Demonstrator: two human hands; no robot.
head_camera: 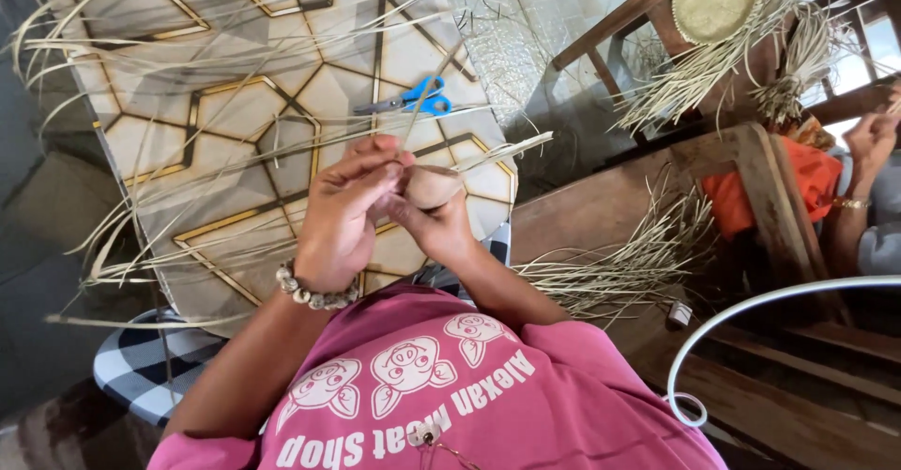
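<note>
Left hand (pixel 345 209): forearm is rising from the lower left, wrist bent and wearing one bead bracelet (pixel 314 292); the fingers are curling closed, thumb and forefinger pinching one pale straw strip (pixel 427 90) that is running up and to the right from the fingertips.

Right hand (pixel 436 221): forearm is coming up from the pink shirt (pixel 488 395), the hand sitting just beside the left one and touching it; the fingers are wrapping around one small tan rounded woven piece (pixel 434 186), gripping it from below. A second flat strip (pixel 502 151) is sticking out to the right from this piece.

Both hands are working over a patterned board (pixel 253 104) with gold-lined geometric shapes, which is lying tilted across the lap.

On the board: one pair of blue-handled scissors (pixel 413 99), lying well above the hands; many loose straw strands, too many to count, are spreading across it.

To the right: one bundle of straw (pixel 629 263) is resting on a wooden bench (pixel 601 212); one round woven disc (pixel 715 0) is lying at the top. Another person's hand (pixel 873 137) is showing at the right edge.
</note>
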